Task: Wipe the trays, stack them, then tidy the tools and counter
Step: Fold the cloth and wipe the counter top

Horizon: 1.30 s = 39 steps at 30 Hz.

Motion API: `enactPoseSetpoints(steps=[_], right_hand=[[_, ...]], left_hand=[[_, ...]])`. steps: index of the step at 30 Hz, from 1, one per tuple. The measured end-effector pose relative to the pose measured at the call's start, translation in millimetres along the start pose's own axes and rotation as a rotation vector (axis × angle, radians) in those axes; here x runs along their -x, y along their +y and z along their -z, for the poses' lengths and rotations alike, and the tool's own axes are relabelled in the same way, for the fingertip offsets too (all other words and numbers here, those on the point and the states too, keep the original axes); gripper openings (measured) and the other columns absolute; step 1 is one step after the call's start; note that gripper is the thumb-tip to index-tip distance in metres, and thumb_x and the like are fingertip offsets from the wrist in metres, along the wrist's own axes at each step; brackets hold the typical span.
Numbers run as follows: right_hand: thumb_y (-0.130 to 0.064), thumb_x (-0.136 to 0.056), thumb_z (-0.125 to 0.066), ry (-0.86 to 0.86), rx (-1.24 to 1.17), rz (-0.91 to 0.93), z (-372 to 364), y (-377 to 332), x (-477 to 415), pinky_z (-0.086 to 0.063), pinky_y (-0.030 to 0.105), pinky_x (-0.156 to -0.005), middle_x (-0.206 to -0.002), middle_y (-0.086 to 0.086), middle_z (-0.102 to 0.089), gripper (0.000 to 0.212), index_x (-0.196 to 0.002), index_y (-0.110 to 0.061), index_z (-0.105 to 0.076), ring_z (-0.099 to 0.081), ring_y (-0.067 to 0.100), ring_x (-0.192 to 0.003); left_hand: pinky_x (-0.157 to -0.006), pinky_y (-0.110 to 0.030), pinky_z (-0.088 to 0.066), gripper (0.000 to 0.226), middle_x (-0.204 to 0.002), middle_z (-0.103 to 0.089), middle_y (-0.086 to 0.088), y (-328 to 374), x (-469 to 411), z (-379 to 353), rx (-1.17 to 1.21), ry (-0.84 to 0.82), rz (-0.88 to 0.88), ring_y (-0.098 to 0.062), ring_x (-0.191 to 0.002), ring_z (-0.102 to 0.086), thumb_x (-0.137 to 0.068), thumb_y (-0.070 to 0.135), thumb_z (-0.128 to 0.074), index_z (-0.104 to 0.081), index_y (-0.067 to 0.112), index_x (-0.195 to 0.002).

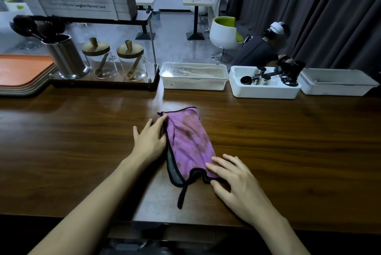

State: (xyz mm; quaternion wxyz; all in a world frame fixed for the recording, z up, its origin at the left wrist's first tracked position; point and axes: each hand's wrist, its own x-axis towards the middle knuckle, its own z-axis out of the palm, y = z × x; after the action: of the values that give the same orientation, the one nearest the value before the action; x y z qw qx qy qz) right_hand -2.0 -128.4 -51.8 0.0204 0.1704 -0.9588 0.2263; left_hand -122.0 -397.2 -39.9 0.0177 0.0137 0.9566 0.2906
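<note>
Folded purple cloth with black hem lies on the dark wooden bench, long axis running away from the person, far end leaning slightly left. Left grip is released and flat, touching the cloth's left edge. Right grip is released, fingers resting on the cloth's near right corner. Stacked orange trays sit far left of the cloth, so the left grip is judged nearer.

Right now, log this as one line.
left hand: touching left edge of purple cloth | right hand: pressing its near corner | trays: stacked, left
</note>
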Motion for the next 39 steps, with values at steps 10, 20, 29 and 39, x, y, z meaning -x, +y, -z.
enactPoseSetpoints(steps=[10, 20, 29, 39], right_hand=[[-0.061, -0.092, -0.049, 0.029, 0.022, 0.032, -4.3, -17.5, 4.8, -0.017, 0.035, -0.122, -0.126, -0.022, -0.045, 0.045, -0.134, -0.049, -0.057, -0.04, 0.004, -0.126], [-0.054, -0.093, -0.048, 0.067, 0.04, 0.017, -4.5, -18.1, -0.4, -0.045, 0.031, -0.099, -0.121, -0.021, -0.055, 0.038, -0.124, -0.043, -0.066, -0.048, 0.007, -0.113], [-0.057, -0.091, -0.053, 0.049, 0.038, 0.051, -0.3, -19.7, 3.8, -0.044, 0.027, -0.098, -0.119, -0.023, -0.052, 0.034, -0.119, -0.043, -0.067, -0.044, 0.003, -0.113], [-0.059, -0.098, -0.045, 0.075, -0.024, 0.032, 11.4, -22.8, -0.8, -0.043, 0.021, -0.093, -0.104, -0.023, -0.053, 0.039, -0.13, -0.046, -0.063, -0.047, 0.002, -0.105]], left_hand=[[-0.086, -0.042, -0.046, 0.052, -0.113, -0.066, 0.001, -1.1, 13.3, -6.7, -0.016, 0.216, -0.162, -0.028, -0.102, -0.06, -0.084, 0.046, -0.053, -0.056, 0.031, -0.135], [-0.073, -0.037, -0.045, 0.019, -0.102, -0.07, 0.001, 12.0, 18.0, -3.2, -0.045, 0.258, -0.132, -0.032, -0.096, -0.063, -0.092, 0.03, -0.056, -0.055, 0.03, -0.111], [-0.08, -0.039, -0.04, 0.039, -0.114, -0.07, -0.017, -1.2, 4.0, 14.6, 0.047, 0.231, 0.131, -0.044, -0.103, -0.063, -0.09, 0.006, -0.046, -0.052, 0.021, -0.126], [-0.077, -0.043, -0.05, 0.029, -0.112, -0.06, -0.001, -5.1, 63.2, -10.3, -0.132, 0.313, -0.147, -0.03, -0.089, -0.056, -0.084, 0.027, -0.057, -0.064, 0.025, -0.112]])
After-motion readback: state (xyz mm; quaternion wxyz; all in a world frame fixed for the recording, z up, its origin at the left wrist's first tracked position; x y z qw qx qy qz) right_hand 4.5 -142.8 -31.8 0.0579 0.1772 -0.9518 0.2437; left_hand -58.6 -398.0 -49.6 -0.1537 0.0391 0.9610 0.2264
